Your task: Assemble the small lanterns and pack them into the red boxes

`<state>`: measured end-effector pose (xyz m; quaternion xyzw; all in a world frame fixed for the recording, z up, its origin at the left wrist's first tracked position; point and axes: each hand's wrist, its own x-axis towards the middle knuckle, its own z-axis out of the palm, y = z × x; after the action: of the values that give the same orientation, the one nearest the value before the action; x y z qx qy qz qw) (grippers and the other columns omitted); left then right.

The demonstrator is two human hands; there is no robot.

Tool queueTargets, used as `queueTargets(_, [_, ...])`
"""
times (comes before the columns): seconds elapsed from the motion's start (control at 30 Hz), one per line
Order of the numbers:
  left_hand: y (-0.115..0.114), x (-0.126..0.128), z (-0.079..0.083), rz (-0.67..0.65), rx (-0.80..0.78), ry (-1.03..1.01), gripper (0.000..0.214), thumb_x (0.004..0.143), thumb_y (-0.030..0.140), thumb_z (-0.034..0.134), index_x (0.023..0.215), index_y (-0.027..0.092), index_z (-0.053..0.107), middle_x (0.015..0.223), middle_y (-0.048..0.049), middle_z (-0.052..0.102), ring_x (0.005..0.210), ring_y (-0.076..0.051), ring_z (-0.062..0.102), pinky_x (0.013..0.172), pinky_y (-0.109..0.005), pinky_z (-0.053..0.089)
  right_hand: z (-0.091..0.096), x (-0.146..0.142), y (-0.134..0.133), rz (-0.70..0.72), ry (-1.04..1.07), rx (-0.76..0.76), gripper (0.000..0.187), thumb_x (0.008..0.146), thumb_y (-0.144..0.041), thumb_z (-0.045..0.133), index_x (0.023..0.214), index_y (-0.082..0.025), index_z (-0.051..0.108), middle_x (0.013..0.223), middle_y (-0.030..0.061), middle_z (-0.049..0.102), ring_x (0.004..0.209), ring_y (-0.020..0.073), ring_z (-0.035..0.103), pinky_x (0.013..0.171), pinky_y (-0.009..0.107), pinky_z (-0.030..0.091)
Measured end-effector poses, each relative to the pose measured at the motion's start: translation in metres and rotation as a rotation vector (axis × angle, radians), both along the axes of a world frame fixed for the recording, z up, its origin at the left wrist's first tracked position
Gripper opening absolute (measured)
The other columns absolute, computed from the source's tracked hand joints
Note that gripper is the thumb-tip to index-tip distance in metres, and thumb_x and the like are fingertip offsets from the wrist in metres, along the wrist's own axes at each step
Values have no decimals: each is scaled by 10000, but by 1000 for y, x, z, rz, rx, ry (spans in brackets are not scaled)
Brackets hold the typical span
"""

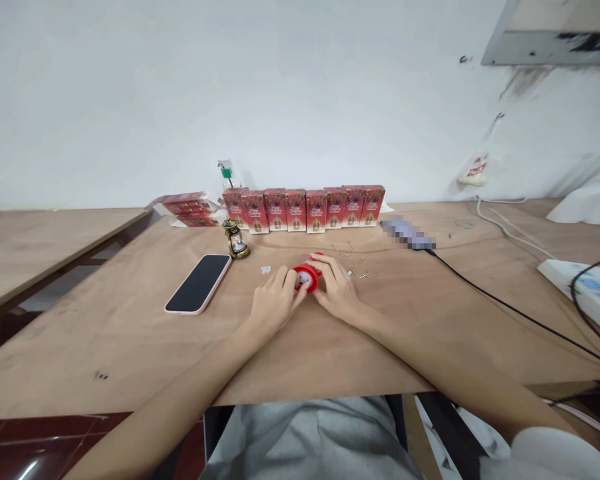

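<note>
From where I stood, the person sat at a plywood table [130, 347] with both forearms stretched out over it, and both hands met on a small red lantern [306, 275] near the middle of the board. The left hand [275, 303] had its fingers curled in, with the fingertips pressed against the lantern's near left side. The right hand [337, 290] was cupped over the other side, its fingers bent around the red body, so the piece was pinched between the two. The lantern seemed to lie tipped on its side, its pale centre facing the person, low against the table; I could not tell whether it touched the wood. Just left of the hands lay a tiny white scrap [265, 270]. Further left a smartphone [199, 283] in a pink case rested screen up at a slant. Behind the phone's far end stood a small bronze lantern [237, 240], upright. Along the back, close to the white wall, a row of red boxes [300, 208] stood shoulder to shoulder, with flattened red boxes [187, 205] lying to their left. Thin wire hooks [363, 273] were scattered just right of the right hand. A black cable [505, 307] ran off towards the right edge, near a white power strip [577, 287].
</note>
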<state>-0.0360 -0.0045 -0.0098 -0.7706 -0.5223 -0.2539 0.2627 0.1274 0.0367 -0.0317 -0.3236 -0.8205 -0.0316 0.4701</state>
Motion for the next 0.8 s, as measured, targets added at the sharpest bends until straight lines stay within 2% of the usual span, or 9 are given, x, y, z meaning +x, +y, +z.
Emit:
queueTargets(0.43, [-3, 0, 5, 11, -111, 3, 222, 883, 368, 422, 811, 175, 505, 781, -50, 592, 651, -162, 559, 480, -247, 293, -2, 0, 2, -15, -18, 23, 443, 756, -74, 497, 1181, -193, 526, 1224, 113, 567, 1135, 250, 534, 956, 421, 467])
queueTargets(0.8, [-6, 4, 15, 142, -343, -3, 239, 879, 333, 399, 866, 154, 557, 864, -73, 627, 733, -202, 601, 505, -268, 273, -4, 0, 3, -40, -83, 93, 394, 777, -85, 506, 1159, -171, 554, 1244, 116, 584, 1133, 261, 521, 899, 403, 445])
